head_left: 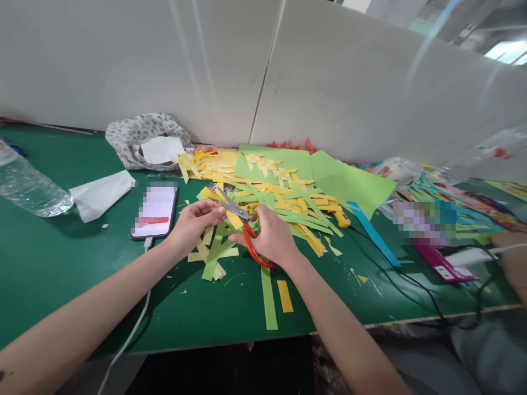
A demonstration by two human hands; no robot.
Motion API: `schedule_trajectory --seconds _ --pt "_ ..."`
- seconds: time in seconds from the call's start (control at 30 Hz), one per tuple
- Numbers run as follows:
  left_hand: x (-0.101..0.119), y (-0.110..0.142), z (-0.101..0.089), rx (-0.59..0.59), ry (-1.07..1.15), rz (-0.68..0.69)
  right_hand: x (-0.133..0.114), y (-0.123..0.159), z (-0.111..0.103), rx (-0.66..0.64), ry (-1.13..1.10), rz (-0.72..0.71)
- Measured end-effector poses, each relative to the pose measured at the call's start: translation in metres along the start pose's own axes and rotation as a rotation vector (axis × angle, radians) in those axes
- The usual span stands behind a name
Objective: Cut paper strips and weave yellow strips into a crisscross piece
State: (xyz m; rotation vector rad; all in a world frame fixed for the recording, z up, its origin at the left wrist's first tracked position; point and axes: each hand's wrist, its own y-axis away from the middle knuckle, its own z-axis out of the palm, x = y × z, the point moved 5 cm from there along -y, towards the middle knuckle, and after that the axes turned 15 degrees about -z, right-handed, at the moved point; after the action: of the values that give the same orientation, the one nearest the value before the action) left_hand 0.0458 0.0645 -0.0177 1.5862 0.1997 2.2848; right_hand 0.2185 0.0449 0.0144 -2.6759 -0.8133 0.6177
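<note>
My right hand (272, 237) is wrapped round the red handles of a pair of scissors (249, 241), whose metal blades point up and left. Close by, my left hand (194, 224) pinches a yellow paper strip (234, 220) that lies across the blades; the fingertips are near the blade tips. Under and behind both hands spreads a pile of yellow and green paper strips (296, 206). Several woven yellow-and-white paper fish (263, 164) rest at the back of the pile. A green strip (269, 299) and a short yellow piece (285, 296) lie nearer the front edge.
A phone (154, 211) with a white cable lies left of my hands. Further left are white paper (102, 195) and a plastic bottle (33, 178). A patterned cloth bag (144, 137) stands behind. Rightward are a yellow-handled tool (341, 219), blue strip (373, 233), magenta power strip (442, 263) and another person's arm (514, 263).
</note>
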Motion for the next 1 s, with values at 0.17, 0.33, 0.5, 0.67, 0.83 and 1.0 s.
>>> schedule_trajectory --seconds 0.17,0.33,0.5,0.67,0.83,1.0 --pt "0.000 0.001 0.001 -0.002 -0.022 -0.008 -0.001 0.000 -0.001 0.016 -0.006 -0.021" --pt "0.001 0.003 0.003 -0.026 -0.010 -0.011 -0.002 0.000 -0.002 0.013 0.017 -0.025" --pt "0.002 0.003 0.004 -0.032 0.007 -0.016 -0.002 0.000 -0.003 0.024 0.018 -0.029" --pt "0.002 0.004 0.005 -0.027 0.023 -0.031 -0.002 0.000 -0.003 0.061 -0.033 -0.029" --pt "0.001 0.003 0.004 -0.003 0.059 -0.059 0.009 0.000 -0.002 0.172 -0.360 0.167" --pt "-0.002 0.000 -0.002 0.054 0.041 -0.061 0.017 -0.001 0.006 0.226 -0.886 0.332"
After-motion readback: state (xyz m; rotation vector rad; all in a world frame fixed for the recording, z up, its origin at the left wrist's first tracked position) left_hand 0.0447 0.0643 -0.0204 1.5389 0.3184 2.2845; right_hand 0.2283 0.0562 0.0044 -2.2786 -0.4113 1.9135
